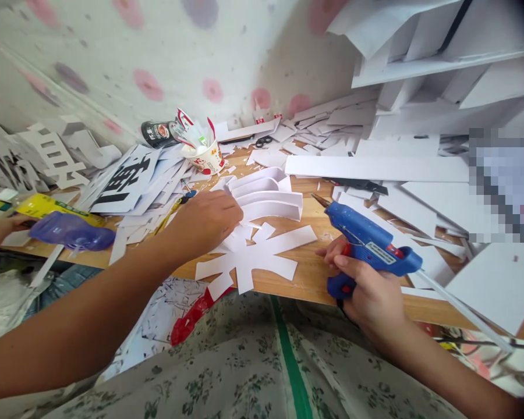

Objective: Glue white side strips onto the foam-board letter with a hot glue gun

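My right hand (371,291) grips a blue hot glue gun (367,235), its nozzle pointing up and left over the table. A white glue stick (463,308) trails from its back end. My left hand (213,215) is closed, knuckles up, over the upper left of a flat white cut-out character (257,256). Its fingertips are hidden, so what they pinch cannot be made out. Right beside that hand stands a white piece with curved upright walls (271,203). The cut-out lies at the table's front edge, one stroke overhanging.
Another person's hand (4,230) is at the far left, by yellow and purple packaging (70,230). A paper cup (205,157) stands behind my left hand, near a dark can (157,134). White offcuts (327,125) and a long white strip (375,167) cover the back right.
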`<state>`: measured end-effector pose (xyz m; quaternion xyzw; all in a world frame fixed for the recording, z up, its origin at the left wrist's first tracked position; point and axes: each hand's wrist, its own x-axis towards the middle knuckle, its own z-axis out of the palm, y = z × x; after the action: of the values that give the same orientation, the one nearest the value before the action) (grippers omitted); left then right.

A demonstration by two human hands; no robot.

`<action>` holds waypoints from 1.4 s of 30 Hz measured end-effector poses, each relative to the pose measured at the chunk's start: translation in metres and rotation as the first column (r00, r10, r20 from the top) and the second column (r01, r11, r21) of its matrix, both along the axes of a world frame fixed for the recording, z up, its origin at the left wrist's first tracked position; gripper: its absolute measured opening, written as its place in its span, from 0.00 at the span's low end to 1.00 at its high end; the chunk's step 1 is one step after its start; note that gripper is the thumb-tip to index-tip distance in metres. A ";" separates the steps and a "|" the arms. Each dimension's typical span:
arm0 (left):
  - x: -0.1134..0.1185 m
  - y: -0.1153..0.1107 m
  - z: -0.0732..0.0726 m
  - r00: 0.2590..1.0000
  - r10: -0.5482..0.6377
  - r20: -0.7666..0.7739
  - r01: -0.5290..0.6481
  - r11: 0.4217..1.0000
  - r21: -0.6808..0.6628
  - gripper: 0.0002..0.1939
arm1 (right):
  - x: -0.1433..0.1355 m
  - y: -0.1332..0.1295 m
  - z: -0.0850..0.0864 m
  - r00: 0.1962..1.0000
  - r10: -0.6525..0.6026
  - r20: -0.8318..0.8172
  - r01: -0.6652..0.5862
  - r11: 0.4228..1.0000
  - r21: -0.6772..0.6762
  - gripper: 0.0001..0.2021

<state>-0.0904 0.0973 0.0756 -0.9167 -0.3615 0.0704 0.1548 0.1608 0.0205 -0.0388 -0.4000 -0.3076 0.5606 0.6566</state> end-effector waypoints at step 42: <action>0.011 0.031 -0.007 0.962 -0.169 -0.216 0.132 0.975 -0.177 0.08 | 0.005 -0.003 -0.007 0.996 0.088 -0.006 -0.088 0.996 -0.025 0.02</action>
<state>-0.0790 0.1285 0.0683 -0.9368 -0.2634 0.1929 0.1259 0.1662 0.0175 -0.0455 -0.3931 -0.3161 0.5940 0.6267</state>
